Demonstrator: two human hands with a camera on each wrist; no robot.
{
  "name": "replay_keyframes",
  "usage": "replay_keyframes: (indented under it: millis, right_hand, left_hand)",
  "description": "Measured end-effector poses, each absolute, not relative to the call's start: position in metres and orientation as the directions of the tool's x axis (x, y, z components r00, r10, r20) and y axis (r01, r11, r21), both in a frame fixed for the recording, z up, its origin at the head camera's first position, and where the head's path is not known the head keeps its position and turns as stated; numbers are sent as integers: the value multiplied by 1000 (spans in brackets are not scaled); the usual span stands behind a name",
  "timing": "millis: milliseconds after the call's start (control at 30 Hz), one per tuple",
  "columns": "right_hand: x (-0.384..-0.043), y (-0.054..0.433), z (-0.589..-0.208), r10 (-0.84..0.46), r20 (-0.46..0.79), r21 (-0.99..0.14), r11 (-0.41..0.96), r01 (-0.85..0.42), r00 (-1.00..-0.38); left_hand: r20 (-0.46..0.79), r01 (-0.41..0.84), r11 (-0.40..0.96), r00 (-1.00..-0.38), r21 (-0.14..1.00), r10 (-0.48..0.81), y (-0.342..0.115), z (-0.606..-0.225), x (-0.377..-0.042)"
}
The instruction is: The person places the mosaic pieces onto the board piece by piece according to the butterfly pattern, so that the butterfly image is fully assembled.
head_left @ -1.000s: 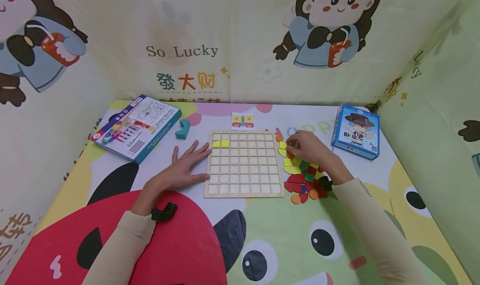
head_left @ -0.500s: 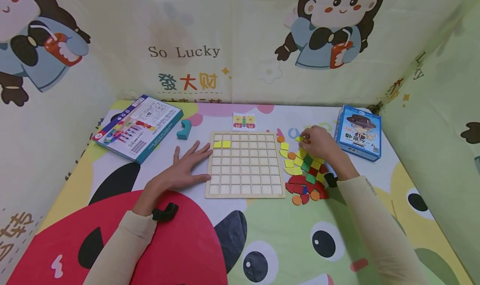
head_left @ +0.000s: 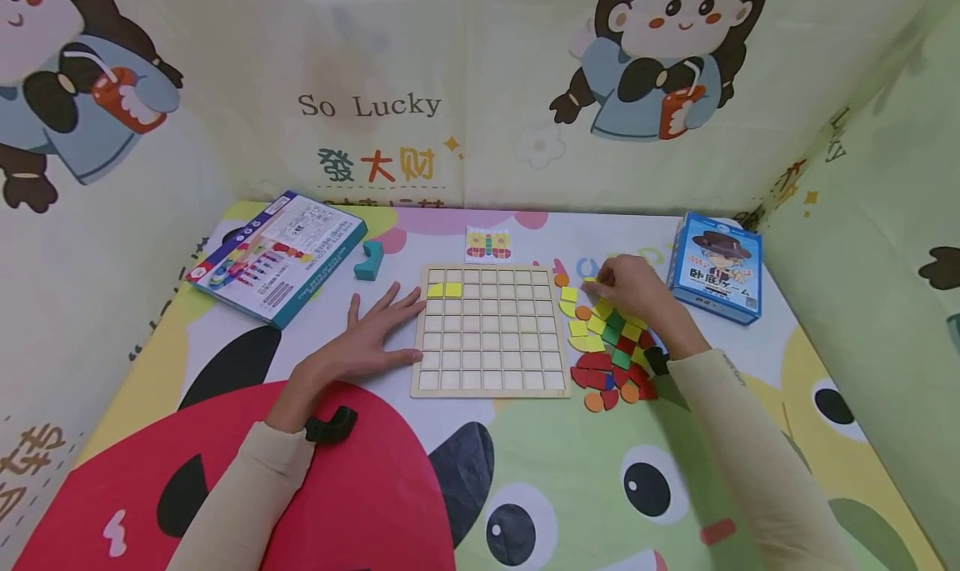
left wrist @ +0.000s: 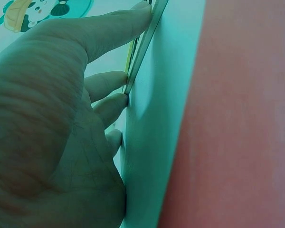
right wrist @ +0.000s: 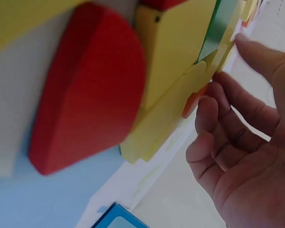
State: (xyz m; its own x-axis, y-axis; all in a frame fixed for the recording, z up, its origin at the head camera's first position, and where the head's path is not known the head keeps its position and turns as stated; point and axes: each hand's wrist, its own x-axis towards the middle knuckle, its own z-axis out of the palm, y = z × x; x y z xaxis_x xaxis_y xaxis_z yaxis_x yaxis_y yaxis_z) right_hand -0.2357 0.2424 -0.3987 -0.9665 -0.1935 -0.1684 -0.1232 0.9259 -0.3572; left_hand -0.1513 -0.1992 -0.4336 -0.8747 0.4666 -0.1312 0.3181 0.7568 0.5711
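A wooden grid board (head_left: 491, 393) lies on the table, with two yellow pieces (head_left: 453, 290) in its upper left cells. My left hand (head_left: 367, 338) rests beside it, fingers spread, fingertips and thumb touching the board's left edge; the left wrist view shows those fingertips (left wrist: 121, 99) against the rim. To the right of the board is a loose pile of flat red, yellow, green and orange pieces (head_left: 592, 361). Over the pile's far end, my right hand (head_left: 637, 292) pinches a yellow piece (head_left: 590, 280) between thumb and forefinger, mostly hidden by the fingers.
Behind the board lies a small butterfly pattern card (head_left: 488, 244). A teal block (head_left: 368, 260) and a large flat box (head_left: 277, 258) are at the back left. A blue box (head_left: 716, 267) stands at the back right, near the right hand.
My right hand moved right and away from the board's edge, then shifted slightly back left with a yellow piece at its fingertips. The left hand stays at the board.
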Motion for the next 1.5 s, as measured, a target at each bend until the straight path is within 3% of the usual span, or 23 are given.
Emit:
replay_keyframes:
  millis: [400,733,1267,1500]
  right_hand:
    - [-238,243,-398,-319,-160,-371,896,-242,-934]
    - [-237,233,-400,-339,-124,-354,893,-277,-933]
    - [-232,116,-395,-540,-34,-424,770,-477,-841]
    - [-233,79,-398,-584,-77,-409,758,-509,-808]
  left_hand:
    - [-124,326,759,-875,563,467,-200,-434,-152]
    - [-132,322,759,-873,566,469,-201,-434,-152]
    - [-124,322,751,-874,577,471,-199,-435,-153]
    - [-132,317,758,-875,570,465,-199,-436,-153]
